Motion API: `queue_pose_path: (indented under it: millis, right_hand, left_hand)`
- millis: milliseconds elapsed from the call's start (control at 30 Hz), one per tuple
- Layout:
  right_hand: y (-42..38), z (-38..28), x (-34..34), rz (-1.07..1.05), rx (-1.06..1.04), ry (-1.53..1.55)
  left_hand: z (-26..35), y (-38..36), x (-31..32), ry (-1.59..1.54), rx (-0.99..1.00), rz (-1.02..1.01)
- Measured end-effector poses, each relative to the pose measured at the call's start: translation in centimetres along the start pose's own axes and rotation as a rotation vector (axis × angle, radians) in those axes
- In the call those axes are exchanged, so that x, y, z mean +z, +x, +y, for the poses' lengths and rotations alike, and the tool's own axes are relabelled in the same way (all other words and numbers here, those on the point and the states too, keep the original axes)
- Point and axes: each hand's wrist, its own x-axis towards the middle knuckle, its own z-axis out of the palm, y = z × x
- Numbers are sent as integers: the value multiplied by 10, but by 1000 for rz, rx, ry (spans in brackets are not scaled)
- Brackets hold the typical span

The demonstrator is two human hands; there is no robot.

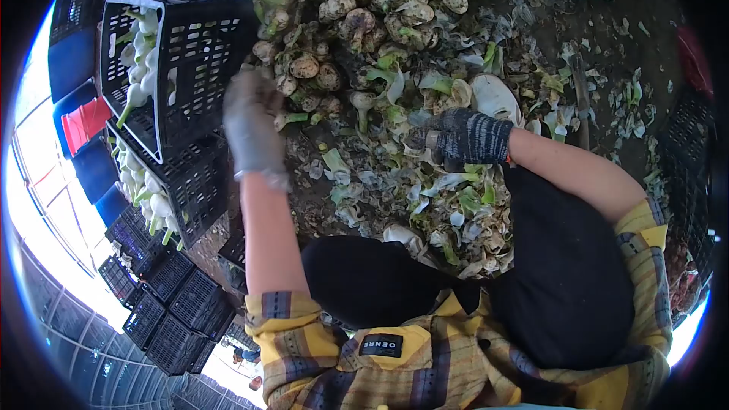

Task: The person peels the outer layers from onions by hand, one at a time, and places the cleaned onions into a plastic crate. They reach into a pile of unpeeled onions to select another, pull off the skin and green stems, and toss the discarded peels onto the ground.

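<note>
My left hand, in a pale glove, is at the left edge of a heap of dirty bulbs with cut green stalks, beside the black crates. Motion blur hides its fingers. My right hand, in a dark grey striped knit glove, is low over the peelings in front of my right knee. Its fingers are curled, and a small beige thing shows at them; what they grip I cannot make out. A bulb with a short stalk lies between the hands. A white shoe-like shape lies just beyond the right hand.
At left, a black crate holds clean white bulbs with green stalks; another crate of them adjoins it. Further off are stacked black crates and a red container. Loose skins and leaf scraps cover the ground.
</note>
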Motion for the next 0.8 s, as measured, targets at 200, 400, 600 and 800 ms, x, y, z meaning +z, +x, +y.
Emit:
queue_pose_path:
  millis: [200, 400, 600, 800]
  right_hand:
    - [4, 15, -9, 126, -174, -395]
    - [-1, 9, -14, 264, -107, -231]
    - [2, 8, -14, 264, -137, -266]
    - [3, 3, -18, 162, 20, -297]
  left_hand:
    - [-96, 44, 20, 1125, 425, 50]
    - [-99, 55, 38, 1504, 370, 178]
    - [-91, 48, 42, 1565, 307, 133]
    - [-110, 44, 39, 1325, 409, 79]
